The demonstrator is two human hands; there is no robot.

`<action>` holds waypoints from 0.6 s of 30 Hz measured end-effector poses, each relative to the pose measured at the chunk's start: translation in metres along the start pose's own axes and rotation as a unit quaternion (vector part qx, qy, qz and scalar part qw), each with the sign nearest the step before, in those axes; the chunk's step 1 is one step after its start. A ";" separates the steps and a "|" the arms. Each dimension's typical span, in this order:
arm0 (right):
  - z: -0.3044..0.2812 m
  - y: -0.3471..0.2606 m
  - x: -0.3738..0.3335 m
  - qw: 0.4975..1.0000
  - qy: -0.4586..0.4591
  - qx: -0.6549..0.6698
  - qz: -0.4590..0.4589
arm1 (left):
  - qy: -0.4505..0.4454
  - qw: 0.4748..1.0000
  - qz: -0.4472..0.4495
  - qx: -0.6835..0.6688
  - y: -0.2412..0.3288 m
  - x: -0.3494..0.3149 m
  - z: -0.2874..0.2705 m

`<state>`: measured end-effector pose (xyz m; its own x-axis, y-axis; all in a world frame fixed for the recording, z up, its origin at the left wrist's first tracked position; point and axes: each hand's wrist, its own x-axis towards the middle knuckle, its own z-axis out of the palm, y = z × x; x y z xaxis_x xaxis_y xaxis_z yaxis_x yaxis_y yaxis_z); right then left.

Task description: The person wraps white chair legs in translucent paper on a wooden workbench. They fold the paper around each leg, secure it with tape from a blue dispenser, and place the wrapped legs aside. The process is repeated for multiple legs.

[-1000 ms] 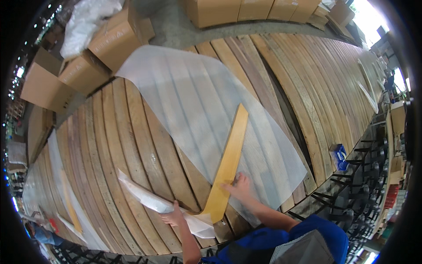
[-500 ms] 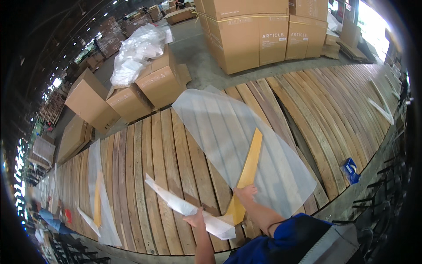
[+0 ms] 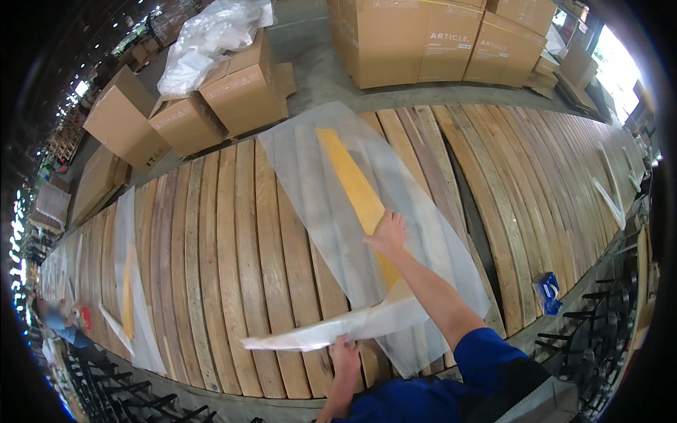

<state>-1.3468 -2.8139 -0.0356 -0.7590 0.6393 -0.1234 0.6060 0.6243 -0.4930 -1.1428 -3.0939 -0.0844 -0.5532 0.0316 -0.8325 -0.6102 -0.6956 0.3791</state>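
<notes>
An angled wooden part lies across a translucent white foam sheet point(image 3: 441, 247) on a slatted wooden table point(image 3: 233, 282). Its long bare yellow arm point(image 3: 350, 180) points away from me. The other arm is wrapped in white foam point(image 3: 303, 337) and reaches left past the sheet, over the slats. My right hand point(image 3: 386, 233) is closed around the bare arm near its middle. At the near edge of the wrapped arm, my left hand point(image 3: 345, 354) grips the foam-covered wood, its fingers partly hidden.
A blue tape dispenser point(image 3: 549, 292) sits near the table's right front edge. Wrapped pieces point(image 3: 612, 201) lie far right; another yellow part point(image 3: 129, 289) rests on foam at left, near another person point(image 3: 60, 321). Cardboard boxes point(image 3: 236, 88) stand beyond the table, black metal frames point(image 3: 585, 317) in front.
The angled part has turned counterclockwise and now lies more over the foam sheet. My right hand has moved forward along the bare arm. The view has shifted slightly.
</notes>
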 end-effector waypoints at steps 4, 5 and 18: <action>0.043 -0.025 0.073 0.996 -0.037 -0.002 -0.077 | -0.098 0.957 0.098 0.255 -0.029 0.066 0.005; 0.053 -0.031 0.087 0.994 -0.066 0.000 -0.088 | -0.075 0.987 0.043 0.139 -0.025 0.078 0.021; 0.094 0.063 0.025 0.992 0.108 -0.035 -0.062 | 0.045 0.856 0.151 0.492 -0.076 0.089 -0.007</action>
<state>-1.3503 -2.8006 -0.1506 -0.7643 0.6327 0.1249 0.5327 0.7285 -0.4307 -1.1417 -3.0428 -0.1904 -0.7514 -0.1305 -0.6469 -0.6538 0.2801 0.7029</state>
